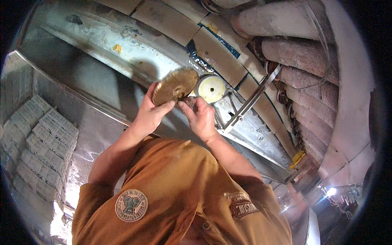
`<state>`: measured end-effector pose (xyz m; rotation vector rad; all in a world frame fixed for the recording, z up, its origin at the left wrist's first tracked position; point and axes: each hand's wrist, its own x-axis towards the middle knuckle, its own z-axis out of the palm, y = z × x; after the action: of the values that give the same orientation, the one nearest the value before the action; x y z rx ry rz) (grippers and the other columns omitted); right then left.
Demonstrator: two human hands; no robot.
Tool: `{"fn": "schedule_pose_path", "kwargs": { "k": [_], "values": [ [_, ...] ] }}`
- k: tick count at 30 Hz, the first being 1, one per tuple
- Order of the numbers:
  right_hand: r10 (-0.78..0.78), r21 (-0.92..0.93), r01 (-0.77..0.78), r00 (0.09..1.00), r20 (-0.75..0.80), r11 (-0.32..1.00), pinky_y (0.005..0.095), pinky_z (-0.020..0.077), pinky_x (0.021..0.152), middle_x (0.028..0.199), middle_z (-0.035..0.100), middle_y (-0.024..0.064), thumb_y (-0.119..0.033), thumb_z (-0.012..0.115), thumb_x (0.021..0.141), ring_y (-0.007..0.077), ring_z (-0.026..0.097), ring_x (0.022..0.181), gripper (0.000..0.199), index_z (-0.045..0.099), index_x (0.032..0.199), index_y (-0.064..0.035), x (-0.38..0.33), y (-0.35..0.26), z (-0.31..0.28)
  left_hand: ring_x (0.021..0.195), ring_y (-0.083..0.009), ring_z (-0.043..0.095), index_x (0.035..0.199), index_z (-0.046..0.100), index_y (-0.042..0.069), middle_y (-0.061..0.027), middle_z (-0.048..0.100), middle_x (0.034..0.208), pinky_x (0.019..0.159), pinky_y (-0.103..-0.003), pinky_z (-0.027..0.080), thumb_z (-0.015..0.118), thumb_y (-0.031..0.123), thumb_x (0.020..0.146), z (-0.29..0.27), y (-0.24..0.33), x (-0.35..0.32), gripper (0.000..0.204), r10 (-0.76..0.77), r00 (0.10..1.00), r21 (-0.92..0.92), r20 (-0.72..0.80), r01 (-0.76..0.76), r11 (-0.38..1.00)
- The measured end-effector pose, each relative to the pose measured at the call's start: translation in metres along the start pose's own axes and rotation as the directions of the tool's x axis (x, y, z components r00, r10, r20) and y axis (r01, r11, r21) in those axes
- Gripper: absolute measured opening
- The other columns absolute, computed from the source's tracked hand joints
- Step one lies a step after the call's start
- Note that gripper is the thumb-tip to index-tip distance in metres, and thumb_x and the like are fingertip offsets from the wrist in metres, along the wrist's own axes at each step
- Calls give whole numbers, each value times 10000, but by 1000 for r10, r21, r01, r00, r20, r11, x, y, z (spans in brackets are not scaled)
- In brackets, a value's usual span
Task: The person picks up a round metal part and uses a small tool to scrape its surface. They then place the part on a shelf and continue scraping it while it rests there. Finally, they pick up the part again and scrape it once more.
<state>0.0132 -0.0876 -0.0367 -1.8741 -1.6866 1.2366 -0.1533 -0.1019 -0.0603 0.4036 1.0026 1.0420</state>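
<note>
My left hand (148, 116) grips a flat brown disc (174, 83) by its left edge, with the thumb lying across its near side. The disc is tilted, and its worn face has a raised hub near the lower right rim. Close to that hub, the fingers of my right hand (201, 117) are pinched together. Whatever they hold, if anything, is too small to make out. Just beyond my right hand sits a round pale yellow-white wheel (211, 89) with a dark hole at its centre, mounted beside a metal rail.
A long metal trough (134, 49) runs diagonally beneath my hands. Beyond it lie tan rectangular tiles (216, 51) and thick dusty rollers (300, 51). A metal bar (255, 96) crosses at the right. Stacked printed packs (43, 143) stand at the left; a bright lamp (331, 191) glows lower right.
</note>
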Motion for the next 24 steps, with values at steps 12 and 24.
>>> {"fn": "schedule_pose_path", "kwargs": {
  "k": [12, 24],
  "values": [
    [128, 233, -124, 992, -4, 965, 256, 432, 539, 620, 541, 51, -140, 719, 761, 64, 453, 601, 230, 535, 737, -4, 1, -7, 1, 1118, -145, 490, 1293, 374, 12, -76, 515, 1215, 981, -298, 376, 575, -37, 843, 7, 5, 3, 495, 217, 974, 259, -60, -195, 946],
    [323, 733, -293, 941, 105, 614, 193, 422, 604, 834, 598, -5, -7, 662, 823, 43, 494, 660, 156, 525, 870, -66, 9, 19, -38, 1062, -177, 561, 1195, 517, 23, -76, 600, 1128, 929, -333, 438, 559, -65, 808, 2, 14, 7, 399, -40, 998, -327, -58, 18, 945]
  ]
}}
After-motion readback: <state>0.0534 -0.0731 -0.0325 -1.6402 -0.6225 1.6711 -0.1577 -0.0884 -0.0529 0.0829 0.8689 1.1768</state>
